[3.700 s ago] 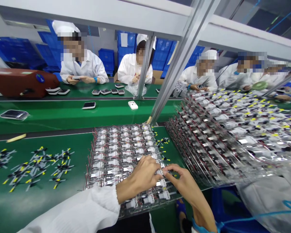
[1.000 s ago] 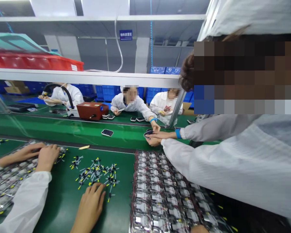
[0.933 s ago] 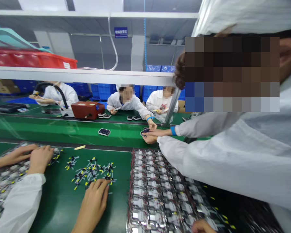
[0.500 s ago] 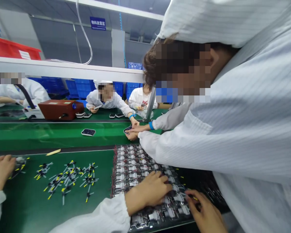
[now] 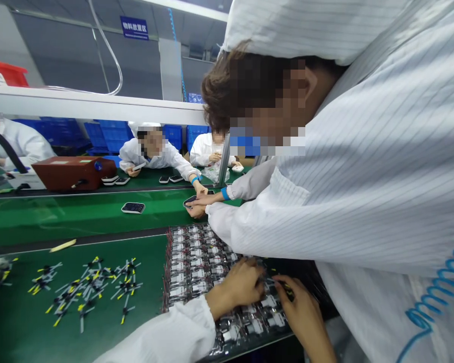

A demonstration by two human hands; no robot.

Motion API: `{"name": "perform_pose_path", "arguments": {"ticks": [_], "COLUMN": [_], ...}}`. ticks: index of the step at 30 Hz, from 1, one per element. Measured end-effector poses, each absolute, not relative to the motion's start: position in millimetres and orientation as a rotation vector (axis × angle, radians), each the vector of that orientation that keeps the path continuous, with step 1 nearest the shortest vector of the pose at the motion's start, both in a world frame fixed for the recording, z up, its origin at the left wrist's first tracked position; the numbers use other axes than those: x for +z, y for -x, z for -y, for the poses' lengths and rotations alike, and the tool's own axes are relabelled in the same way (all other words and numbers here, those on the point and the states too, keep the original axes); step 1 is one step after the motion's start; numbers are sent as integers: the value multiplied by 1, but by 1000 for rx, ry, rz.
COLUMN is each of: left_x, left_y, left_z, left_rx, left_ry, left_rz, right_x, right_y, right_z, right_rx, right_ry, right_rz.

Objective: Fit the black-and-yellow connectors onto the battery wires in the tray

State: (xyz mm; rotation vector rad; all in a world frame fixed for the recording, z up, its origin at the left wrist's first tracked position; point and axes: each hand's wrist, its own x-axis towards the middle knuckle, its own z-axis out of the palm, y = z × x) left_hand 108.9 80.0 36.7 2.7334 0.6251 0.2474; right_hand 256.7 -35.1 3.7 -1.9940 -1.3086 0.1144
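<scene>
My left hand [image 5: 240, 285] is over the right part of a tray [image 5: 232, 348] holding rows of small white parts with thin red and black wires. Its fingers are curled and a little blurred; what they grip is hidden. Close by, my right hand [image 5: 302, 312] pinches a small piece with grey and yellow strips [image 5: 286, 288] between thumb and fingers, near the tray's right edge. Similar black pieces with grey and yellow strips [image 5: 85, 287] lie in loose heaps on the green bench to the left.
A co-worker in a white coat [image 5: 344, 176] leans in from the right, arms stretched across the bench. Another person [image 5: 151, 151] reaches over from the opposite side. A dark-faced device [image 5: 133, 207] lies on the green strip. A blue coiled hose [image 5: 435, 292] hangs at right.
The view has swung slightly right. My hands have come closer together at the tray's right side. The hand at the far left has mostly left the view.
</scene>
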Motion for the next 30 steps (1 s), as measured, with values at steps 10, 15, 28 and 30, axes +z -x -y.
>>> {"name": "perform_pose_path", "arguments": {"ticks": [10, 15, 28, 30], "left_x": [27, 23, 19, 20], "left_y": [-111, -113, -106, -106], "left_z": [-109, -103, -108, -107], "left_rx": [261, 370, 407, 398], "left_ry": [-3011, -2999, -2520, -2508], "left_rz": [-244, -341, -554, -570], "right_x": [-5, -9, -1, 0], "right_y": [-262, -273, -271, -272], "right_z": [14, 9, -2, -1], "right_rx": [148, 230, 372, 375], "right_ry": [2029, 2059, 1952, 1940], "right_rz": [1310, 1290, 1394, 1406]}}
